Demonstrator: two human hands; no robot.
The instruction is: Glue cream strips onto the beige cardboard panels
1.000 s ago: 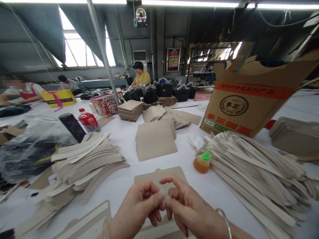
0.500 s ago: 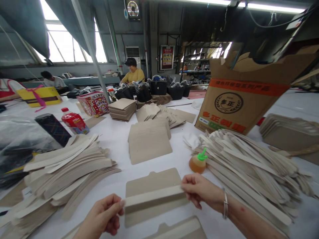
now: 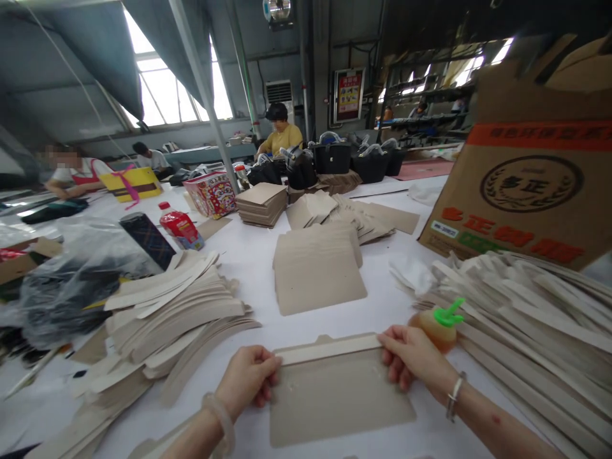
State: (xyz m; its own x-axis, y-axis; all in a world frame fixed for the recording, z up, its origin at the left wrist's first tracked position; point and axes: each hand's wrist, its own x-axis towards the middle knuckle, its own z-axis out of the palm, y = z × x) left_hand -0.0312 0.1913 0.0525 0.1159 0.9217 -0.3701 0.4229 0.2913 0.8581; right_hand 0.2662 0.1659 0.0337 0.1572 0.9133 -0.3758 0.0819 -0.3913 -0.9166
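A pale cardboard strip stretches between my two hands, lying along the far edge of a grey-brown cardboard panel with a small tab at its top. My left hand pinches the strip's left end between thumb and fingers. At the other end, my right hand grips it the same way. Just behind my right hand is a round glue bottle with a green nozzle and amber liquid, partly hidden by that hand. Farther up the table lies a fanned stack of similar panels.
Heaps of cardboard strips flank me, a left pile and a right pile. A large carton stands behind the right one. A red-capped bottle lies tilted at left. A person in yellow sits beyond black bags.
Both hands have moved the strip away from me, from across the panel's middle to its tabbed far edge. The camera has turned left, so the scene sits farther right.
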